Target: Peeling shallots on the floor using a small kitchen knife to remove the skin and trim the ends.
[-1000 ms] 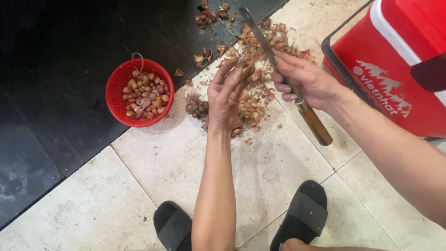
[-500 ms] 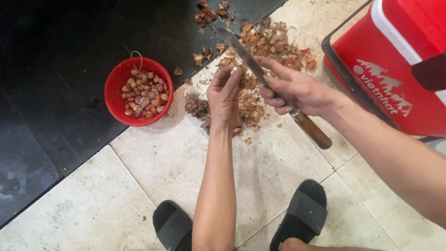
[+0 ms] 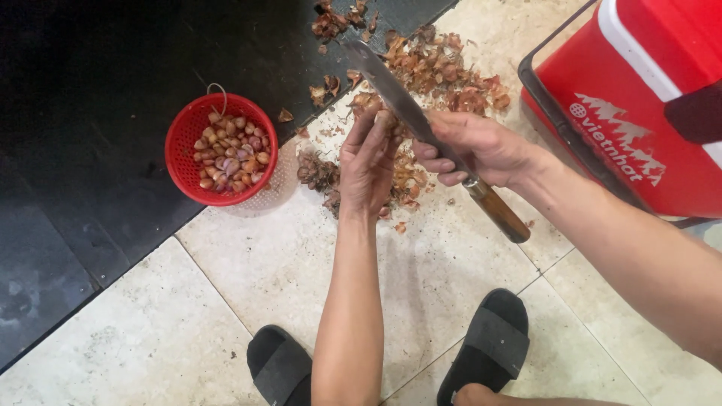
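Observation:
My right hand (image 3: 481,146) grips a big knife (image 3: 391,86) by its wooden handle, the blade pointing up and to the left. My left hand (image 3: 367,162) is beside it with the fingertips pinched against the blade on a small shallot, which is mostly hidden. Both hands hover over a pile of brown shallot skins (image 3: 444,71) on the tiled floor (image 3: 256,263). To the left stands a round red basket (image 3: 174,162) holding several peeled shallots (image 3: 229,154).
A red cooler box (image 3: 639,113) in a dark frame stands at the right. A black mat (image 3: 90,113) covers the floor's upper left. My feet in two black sandals (image 3: 280,368) (image 3: 489,346) are at the bottom edge.
The knife blade has swung left and down toward my left fingertips. My right hand shifted slightly with it. My left hand stayed over the skins.

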